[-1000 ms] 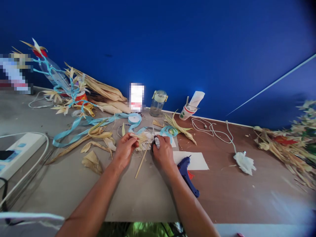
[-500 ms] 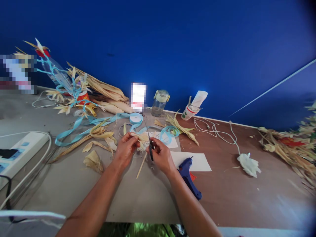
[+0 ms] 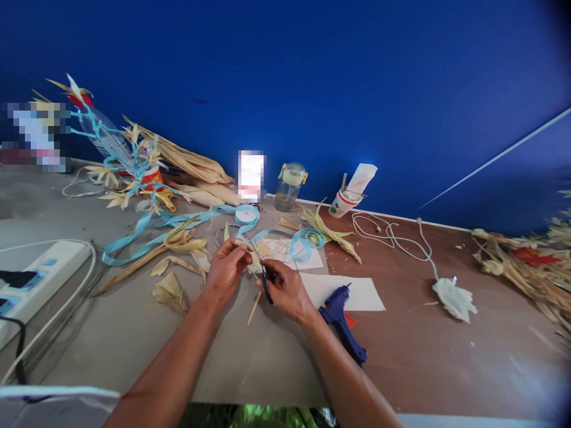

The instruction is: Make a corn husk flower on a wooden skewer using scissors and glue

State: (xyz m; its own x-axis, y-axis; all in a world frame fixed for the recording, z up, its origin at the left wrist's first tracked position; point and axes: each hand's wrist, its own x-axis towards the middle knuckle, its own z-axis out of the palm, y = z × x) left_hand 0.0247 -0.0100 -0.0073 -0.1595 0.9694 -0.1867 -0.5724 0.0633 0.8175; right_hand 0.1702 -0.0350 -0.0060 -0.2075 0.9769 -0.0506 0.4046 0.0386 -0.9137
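Centre of the frame, 2 hands at work: the left hand [image 3: 226, 268] pinches a pale husk piece [image 3: 253, 261] between thumb and fingertips, and the right hand [image 3: 285, 291] has its fingers curled around the scissors [image 3: 267, 288] by the black handles. Blades aim up and left at the piece; whether they bite, I can't tell. That pinch looks meant to steady 1 side and leave the other open to the steel. The glue gun [image 3: 342, 324] lies right of the right forearm, partly over white paper [image 3: 368, 292], grip angled towards the lower right. Now the edges: the grey mat [image 3: 254, 368] meets brown tabletop [image 3: 446, 368] right of centre, and ribbon [image 3: 134, 236] and loose husks [image 3: 169, 293] crowd centre left. Wider elbow room seems to lie lower right.
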